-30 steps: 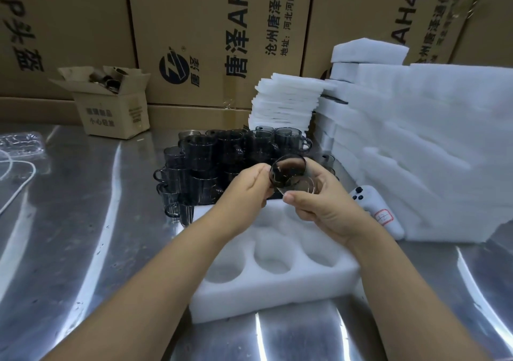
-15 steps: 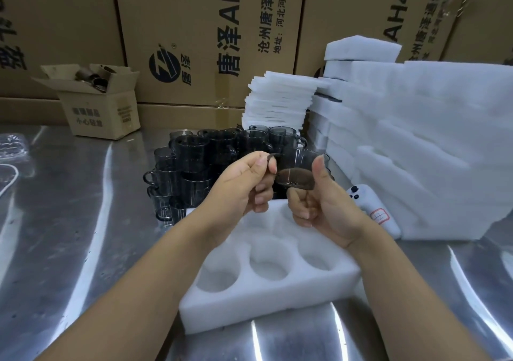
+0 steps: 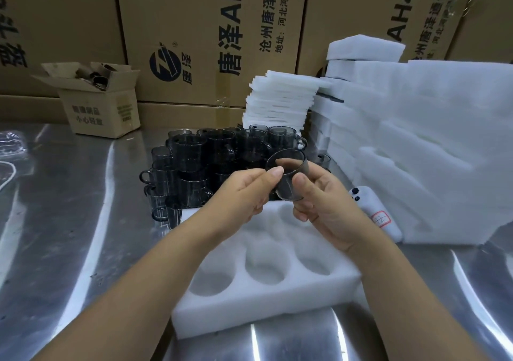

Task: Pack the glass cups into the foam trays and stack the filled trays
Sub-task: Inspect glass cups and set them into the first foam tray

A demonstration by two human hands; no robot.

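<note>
**Cup held over the empty tray**

Both hands pinch one smoky glass cup [image 3: 288, 176] above the foam tray [image 3: 266, 299] — left hand [image 3: 244, 194] at the rim, right hand [image 3: 322, 202] round the base. The glass looks light, rigid, slick and breakable — best gripped by its wall. The tray's visible pockets are unfilled; more cups [image 3: 211, 155] wait behind.

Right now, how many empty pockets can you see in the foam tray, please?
3, in the foam tray's near row: left, middle, right. The left hand and right hand hide most of the far row; more possible.
</note>
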